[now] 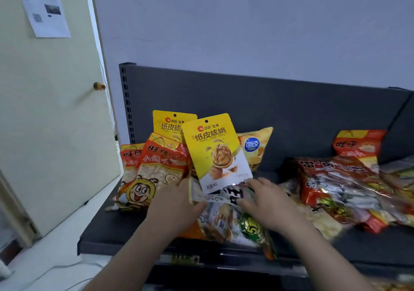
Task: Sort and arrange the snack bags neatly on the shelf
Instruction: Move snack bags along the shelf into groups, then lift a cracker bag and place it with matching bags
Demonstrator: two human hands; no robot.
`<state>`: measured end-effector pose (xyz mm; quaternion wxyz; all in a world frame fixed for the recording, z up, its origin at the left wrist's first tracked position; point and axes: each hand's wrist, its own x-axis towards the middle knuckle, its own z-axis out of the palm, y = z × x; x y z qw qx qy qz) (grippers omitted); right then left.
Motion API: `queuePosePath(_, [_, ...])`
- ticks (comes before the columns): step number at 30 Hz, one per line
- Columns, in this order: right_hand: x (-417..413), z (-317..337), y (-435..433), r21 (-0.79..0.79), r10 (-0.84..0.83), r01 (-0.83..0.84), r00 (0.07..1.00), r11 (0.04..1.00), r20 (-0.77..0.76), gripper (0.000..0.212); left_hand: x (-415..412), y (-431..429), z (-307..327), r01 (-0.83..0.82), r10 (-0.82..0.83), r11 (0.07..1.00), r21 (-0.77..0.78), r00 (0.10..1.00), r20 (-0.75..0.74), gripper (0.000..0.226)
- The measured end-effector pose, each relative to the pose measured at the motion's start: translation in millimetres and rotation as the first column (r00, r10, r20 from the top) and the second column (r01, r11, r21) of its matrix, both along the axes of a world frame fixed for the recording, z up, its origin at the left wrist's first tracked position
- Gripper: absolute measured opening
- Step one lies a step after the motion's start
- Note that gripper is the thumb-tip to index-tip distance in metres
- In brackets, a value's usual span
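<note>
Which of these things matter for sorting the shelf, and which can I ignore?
Job:
front walnut bag
second walnut bag behind it
red cartoon bags
chip bag
mixed pile on the right
shelf
left hand, right hand

Lying about:
door
taped paper
door knob
</note>
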<state>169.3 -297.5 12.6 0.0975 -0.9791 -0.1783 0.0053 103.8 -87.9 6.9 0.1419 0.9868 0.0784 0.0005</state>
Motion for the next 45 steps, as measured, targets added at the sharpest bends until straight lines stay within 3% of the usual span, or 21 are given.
queuePosePath(4, [-9, -23, -30, -0.056, -0.001, -0.009, 0.985, 0.998, -0.175, 0.083, -4, -17, -12, -0.06, 0.065, 0.997, 0.048, 0.992, -0.109, 0.089])
queuePosePath(7, [-16, -34, -45, 0.097, 0.044, -0.012, 0.941, 0.995, -0.335, 0.097, -5, -27, -15, -0.098, 0.099, 0.995, 0.016, 0.984, -0.151, 0.105])
queuePosePath(10, [-20, -44, -50, 0.265, 0.094, 0.015, 0.914, 0.964, -0.394, 0.107, -5, -36, -18, -0.133, 0.128, 0.991, -0.023, 0.98, -0.152, 0.111])
queuePosePath(14, [-22, -48, -58, 0.418, 0.119, 0.034, 0.934, 0.908, -0.337, 0.101, -9, -38, -20, -0.154, 0.134, 0.975, -0.158, 0.982, -0.131, 0.112])
queuePosePath(21, [-32, -4, -72, 0.423, 0.125, -0.03, 0.972, 0.906, -0.199, 0.072, -21, -44, 2, -0.131, 0.151, 0.926, -0.354, 0.988, 0.029, 0.109])
queuePosePath(26, [-52, 20, -82, 0.366, 0.084, -0.02, 0.984, 0.93, -0.159, 0.062, -31, -50, 9, -0.088, 0.095, 0.95, -0.3, 0.995, 0.008, 0.104])
queuePosePath(29, [-68, 25, -87, 0.384, 0.075, -0.013, 0.986, 0.923, -0.148, 0.041, -42, -55, 11, -0.043, 0.041, 0.972, -0.232, 0.999, -0.014, 0.112])
queuePosePath(34, [-102, 36, -83, 0.453, 0.017, 0.041, 0.992, 0.89, -0.124, 0.047, -63, -51, 14, -0.013, 0.009, 0.948, -0.317, 1.0, -0.012, 0.111])
queuePosePath(38, [-123, 50, -82, 0.505, -0.036, 0.101, 0.99, 0.857, -0.138, 0.042, -78, -50, 24, 0.009, -0.003, 0.925, -0.379, 1.0, 0.016, 0.079])
queuePosePath(43, [-153, 57, -83, 0.497, -0.118, 0.166, 0.985, 0.852, -0.126, 0.043, -97, -57, 24, 0.08, -0.09, 0.891, -0.447, 0.996, -0.002, 0.057])
queuePosePath(45, [-165, 55, -86, 0.481, -0.151, 0.19, 0.981, 0.856, -0.12, 0.043, -105, -60, 21, 0.098, -0.104, 0.892, -0.44, 0.995, 0.01, 0.078])
